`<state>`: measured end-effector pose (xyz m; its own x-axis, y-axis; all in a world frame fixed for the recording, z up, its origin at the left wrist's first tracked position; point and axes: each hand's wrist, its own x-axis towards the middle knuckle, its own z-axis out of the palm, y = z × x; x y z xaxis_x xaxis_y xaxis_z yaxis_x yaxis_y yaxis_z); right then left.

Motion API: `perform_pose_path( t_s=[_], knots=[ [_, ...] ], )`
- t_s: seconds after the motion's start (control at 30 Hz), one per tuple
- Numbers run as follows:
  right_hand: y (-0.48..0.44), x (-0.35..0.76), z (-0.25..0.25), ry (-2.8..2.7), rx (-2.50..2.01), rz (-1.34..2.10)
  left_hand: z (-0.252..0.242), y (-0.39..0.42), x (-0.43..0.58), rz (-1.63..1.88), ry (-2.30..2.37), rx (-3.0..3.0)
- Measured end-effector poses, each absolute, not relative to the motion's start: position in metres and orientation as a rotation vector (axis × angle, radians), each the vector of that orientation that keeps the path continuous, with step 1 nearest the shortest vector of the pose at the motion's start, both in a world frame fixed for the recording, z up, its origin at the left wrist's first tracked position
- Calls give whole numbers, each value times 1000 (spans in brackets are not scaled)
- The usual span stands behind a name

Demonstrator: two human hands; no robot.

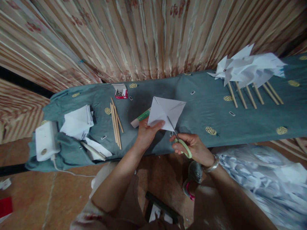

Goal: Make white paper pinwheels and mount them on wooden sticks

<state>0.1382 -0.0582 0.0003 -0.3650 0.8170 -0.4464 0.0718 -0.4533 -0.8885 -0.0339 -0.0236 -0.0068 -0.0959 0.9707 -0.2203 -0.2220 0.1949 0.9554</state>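
My left hand grips a square of white paper by its near left edge, thumb on top. Cuts or creases run inward from the paper's corners. In my right hand is a pair of scissors with pale green handles, its blades at the paper's near corner. Under the paper lies a green and white strip-shaped item, partly covered. To the left, several wooden sticks rest on the cloth, and behind them stands an open red box of small metal pieces.
Several white paper pinwheels on sticks lie at the right. A stack of white paper, a pen-like stick and a white corded device occupy the left end. A striped curtain hangs behind the cloth-covered table. A large bag is at lower right.
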Motion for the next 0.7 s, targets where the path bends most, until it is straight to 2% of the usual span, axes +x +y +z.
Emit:
perform_pose_path(
  t_s=[0.7],
  knots=[
    [-57, 136, 2, -1180, -1359, 1832, -8, -23, -35, 1219, 1273, 830]
  ],
)
